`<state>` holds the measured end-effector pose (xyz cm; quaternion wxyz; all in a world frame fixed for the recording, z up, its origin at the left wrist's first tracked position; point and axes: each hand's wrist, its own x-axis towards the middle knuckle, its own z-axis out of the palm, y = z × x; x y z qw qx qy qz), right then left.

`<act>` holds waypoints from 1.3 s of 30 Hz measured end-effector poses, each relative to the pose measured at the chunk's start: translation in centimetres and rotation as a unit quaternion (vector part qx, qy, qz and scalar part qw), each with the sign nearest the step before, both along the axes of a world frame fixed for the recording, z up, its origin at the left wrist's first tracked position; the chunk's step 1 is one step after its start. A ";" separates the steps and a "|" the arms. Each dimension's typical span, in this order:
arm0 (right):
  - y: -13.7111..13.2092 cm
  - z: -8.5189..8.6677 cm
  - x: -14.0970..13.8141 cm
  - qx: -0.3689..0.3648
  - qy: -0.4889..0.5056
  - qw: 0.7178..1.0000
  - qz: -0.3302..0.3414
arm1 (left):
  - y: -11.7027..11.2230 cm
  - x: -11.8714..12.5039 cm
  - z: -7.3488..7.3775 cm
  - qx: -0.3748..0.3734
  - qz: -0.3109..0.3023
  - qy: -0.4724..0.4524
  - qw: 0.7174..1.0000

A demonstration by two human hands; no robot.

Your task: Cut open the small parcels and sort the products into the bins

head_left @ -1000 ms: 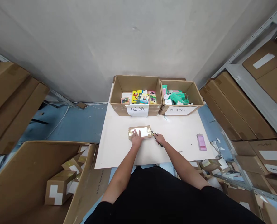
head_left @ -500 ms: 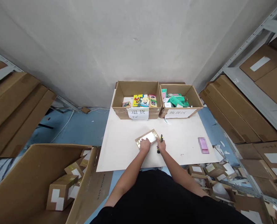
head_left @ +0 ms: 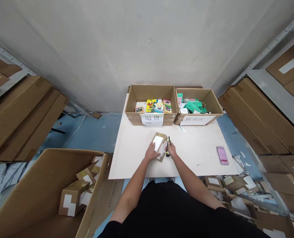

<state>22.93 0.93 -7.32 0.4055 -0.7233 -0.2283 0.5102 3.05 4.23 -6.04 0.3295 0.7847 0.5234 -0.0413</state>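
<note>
A small cardboard box (head_left: 163, 138) with a white label stands tilted on the white table, its long side running away from me. My left hand (head_left: 152, 151) grips its left and near side, fingers closed round it. Just right of the box, my right hand (head_left: 171, 149) is wrapped round a yellow-and-black utility knife (head_left: 169, 142), which points upward away from me. Whether the right fingers also touch the box I cannot tell.
Two open cartons with paper signs stand at the back: the left carton (head_left: 137, 121) holds colourful small boxes, the right carton (head_left: 177, 120) green packages. A pink blurred item (head_left: 222, 155) lies right. A large carton (head_left: 32, 185) with parcels stands lower left. Shelves flank both sides.
The small box has been turned and tipped, so its long side now runs away from me and another side shows. My left hand moved from its top to its left side.
</note>
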 end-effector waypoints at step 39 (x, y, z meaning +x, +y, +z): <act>-0.7 3.6 -6.3 0.011 0.045 0.995 0.086 | 8.4 -6.1 1.0 0.057 -0.091 -0.026 0.994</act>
